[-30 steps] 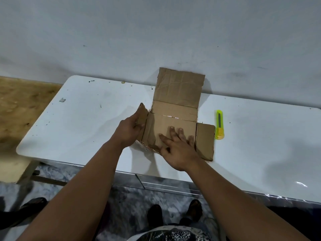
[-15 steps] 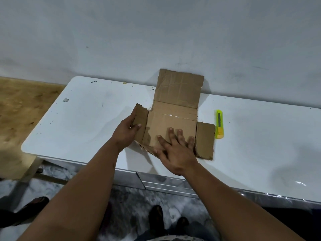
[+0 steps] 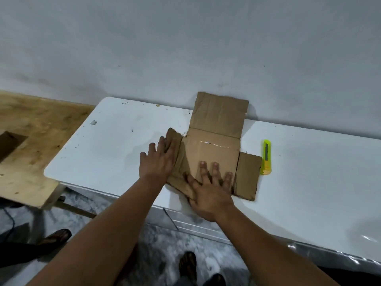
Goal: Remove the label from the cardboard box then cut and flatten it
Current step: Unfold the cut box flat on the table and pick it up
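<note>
Cardboard box [image 3: 214,149], brown and cut open into a cross-shaped sheet, lies spread on the white rectangular table [image 3: 115,145] at the table's middle, its far flap leaning up against the grey wall [image 3: 185,48] behind the table. The right flap lies flat on the table; the left flap is not quite down, its far corner lifted a little. A strip of clear tape glints across the centre panel.

The left hand [image 3: 157,159] rests palm down with fingers spread and straight, its inner edge pressing on the left flap while the outer fingers lie on the bare table. The right hand [image 3: 208,189] is also flat and open (nothing gripped), fingers splayed on the centre panel and the palm over the near flap at the table's front edge.

A yellow-green plastic utility knife [image 3: 266,156] lies on the table just beside the right flap's outer edge, whether touching it I cannot tell. Left of the table stands a worn wooden surface [image 3: 31,141].
</note>
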Demonstrator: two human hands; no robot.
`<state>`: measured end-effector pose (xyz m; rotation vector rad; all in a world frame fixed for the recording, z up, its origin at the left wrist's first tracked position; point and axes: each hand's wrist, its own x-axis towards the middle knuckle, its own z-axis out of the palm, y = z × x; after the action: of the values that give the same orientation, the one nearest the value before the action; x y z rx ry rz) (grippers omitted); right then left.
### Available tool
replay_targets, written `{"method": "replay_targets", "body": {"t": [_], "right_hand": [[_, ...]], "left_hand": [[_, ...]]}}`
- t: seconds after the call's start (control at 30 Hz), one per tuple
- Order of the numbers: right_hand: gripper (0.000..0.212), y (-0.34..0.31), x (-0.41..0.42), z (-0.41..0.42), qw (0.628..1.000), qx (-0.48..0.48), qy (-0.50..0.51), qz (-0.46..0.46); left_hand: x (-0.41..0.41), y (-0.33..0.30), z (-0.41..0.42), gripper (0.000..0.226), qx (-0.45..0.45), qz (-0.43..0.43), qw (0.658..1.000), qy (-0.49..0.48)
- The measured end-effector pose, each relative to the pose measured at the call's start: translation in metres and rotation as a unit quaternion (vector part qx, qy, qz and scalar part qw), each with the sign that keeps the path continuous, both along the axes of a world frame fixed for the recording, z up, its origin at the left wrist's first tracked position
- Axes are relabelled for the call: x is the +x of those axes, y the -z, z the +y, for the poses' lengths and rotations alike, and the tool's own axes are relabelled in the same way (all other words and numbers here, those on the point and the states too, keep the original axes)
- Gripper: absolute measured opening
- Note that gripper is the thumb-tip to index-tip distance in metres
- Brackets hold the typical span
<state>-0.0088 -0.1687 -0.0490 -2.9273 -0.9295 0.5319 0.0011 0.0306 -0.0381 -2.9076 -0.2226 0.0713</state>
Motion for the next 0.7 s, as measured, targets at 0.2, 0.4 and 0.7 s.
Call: {"method": "replay_targets", "body": {"t": [0.2, 0.4, 0.7], "right_hand": [[0.073, 0.0, -0.006, -0.001, 1.0, -0.005, -0.01, -0.008], [0.079, 0.007, -0.007, -0.01, 1.0, 0.008, -0.026, -0.012], [0.071, 0.003, -0.012, -0.006, 1.0, 0.02, 0.01, -0.007]], "left_hand": [[0.003, 0.004, 0.002, 0.062, 0.021, 0.021, 1.0, -0.006], [-0.009, 0.029, 0.028, 0.067, -0.039, 0.039, 0.997, 0.057], [0.003, 0.026, 0.034, 0.055, -0.222, 0.005, 0.966, 0.134]]}}
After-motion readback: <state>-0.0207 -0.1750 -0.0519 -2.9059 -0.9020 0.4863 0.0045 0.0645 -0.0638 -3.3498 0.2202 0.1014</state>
